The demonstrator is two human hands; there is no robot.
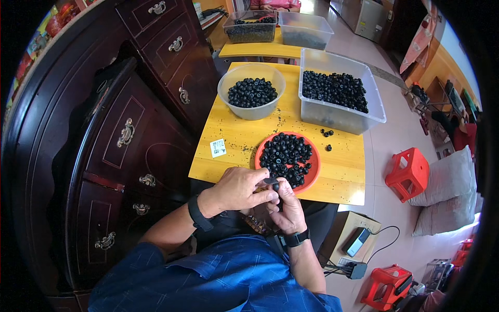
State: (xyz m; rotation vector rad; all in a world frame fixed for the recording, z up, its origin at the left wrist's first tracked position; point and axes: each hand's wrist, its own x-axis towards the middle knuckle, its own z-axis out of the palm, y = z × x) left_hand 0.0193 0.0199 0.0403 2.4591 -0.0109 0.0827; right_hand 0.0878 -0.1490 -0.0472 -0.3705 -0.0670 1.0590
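My left hand [236, 188] and my right hand [288, 210] meet at the near edge of the red plate [316, 171]. Between the right thumb and fingers is a small round black part [276, 187]. My left fingers are closed on a short, dark, flat piece [270, 181] that touches or nearly touches the round part; its kind is too small to make out. The plate is heaped with similar hollow black parts [283, 151], some showing a hole. Both wrists wear dark bands.
On the yellow table [218, 166] stand a round translucent tub [252, 112] and a rectangular clear bin [335, 119], both holding black parts. Loose parts [328, 147], black crumbs and a white label [218, 148] lie nearby. Dark drawers [125, 130] rise at left; red stools [408, 174] stand right.
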